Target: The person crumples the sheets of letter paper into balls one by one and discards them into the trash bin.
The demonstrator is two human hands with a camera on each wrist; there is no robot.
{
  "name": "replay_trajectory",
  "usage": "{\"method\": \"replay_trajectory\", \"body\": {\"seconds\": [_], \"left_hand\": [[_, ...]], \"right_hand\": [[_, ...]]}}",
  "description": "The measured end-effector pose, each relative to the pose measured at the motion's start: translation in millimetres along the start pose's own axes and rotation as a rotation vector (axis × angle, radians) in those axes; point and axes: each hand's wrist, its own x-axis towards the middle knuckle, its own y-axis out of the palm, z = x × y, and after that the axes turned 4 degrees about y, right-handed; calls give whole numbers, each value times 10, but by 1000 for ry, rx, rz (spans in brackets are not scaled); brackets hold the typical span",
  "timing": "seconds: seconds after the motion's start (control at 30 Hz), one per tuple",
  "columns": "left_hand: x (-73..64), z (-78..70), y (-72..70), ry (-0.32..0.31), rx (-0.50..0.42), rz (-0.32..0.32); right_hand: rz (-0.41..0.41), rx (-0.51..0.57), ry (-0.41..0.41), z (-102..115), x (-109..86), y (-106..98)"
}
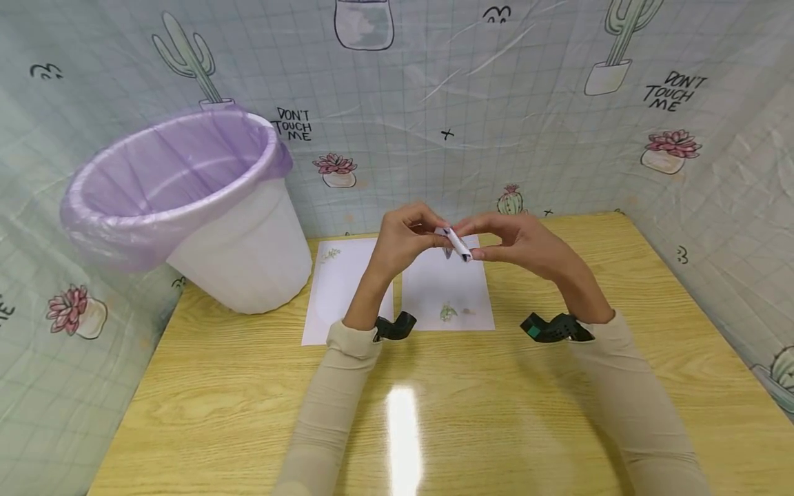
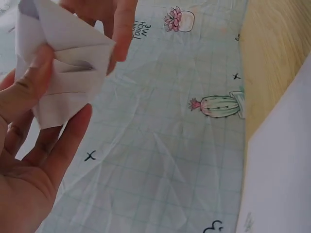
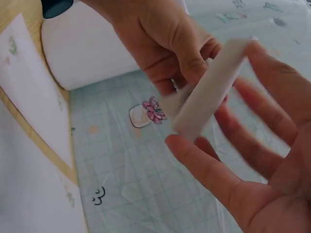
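Note:
Up above the table, both hands hold a small folded white paper point(image 1: 460, 245). My left hand point(image 1: 406, 240) pinches it with the thumb across the creased face and the fingers behind. Layered folds and a small pocket show on that paper point(image 2: 73, 90) in the left wrist view. The right hand point(image 1: 524, 242) grips the other side, thumb and index finger at opposite ends of one edge. That edge of the folded paper point(image 3: 214, 87) looks like a thick strip in the right wrist view, slightly blurred. Dark marks are visible on the paper in the head view.
Two white sheets point(image 1: 446, 296) with small green plant prints lie side by side on the wooden table point(image 1: 248, 399). A white bin point(image 1: 248, 248) with a purple liner point(image 1: 174, 165) stands at the left. Cactus-patterned sheeting point(image 1: 397, 103) hangs around the table's back and sides.

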Motion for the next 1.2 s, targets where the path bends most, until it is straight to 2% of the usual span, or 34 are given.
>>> {"method": "replay_trajectory", "body": {"seconds": [0.13,0.23,0.3,0.37,0.43,0.5,0.53,0.6,0.73,0.83,0.93,1.1,1.2], "left_hand": [[7,45,12,-2,38,15],[6,146,43,25,98,-4],[1,116,98,62,148,-30],[1,29,166,96,204,-81],[5,-70,228,94,232,-128],[8,-126,258,67,247,-145],[13,-127,255,43,241,-138],[18,-123,221,-18,198,-80],[28,-101,103,-147,-29,77],[20,-101,57,-183,-182,156],[11,-121,89,-157,-197,158],[18,-148,199,-107,-86,67],[28,-143,200,-117,-55,58]], "right_hand": [[17,49,66,4,8,56],[-34,-42,24,2,7,116],[-107,-140,-21,-4,8,171],[-218,-242,-53,-7,17,229],[-321,-308,-69,-5,31,288],[-404,-357,-83,-8,48,325],[-429,-375,-86,-11,57,336],[-456,-408,-93,-1,57,342],[-493,-447,-86,5,30,286],[-530,-447,-83,10,4,239],[-552,-427,-91,7,4,224],[-577,-390,-67,-1,20,251],[-518,-269,-2,-5,-4,236]]}}
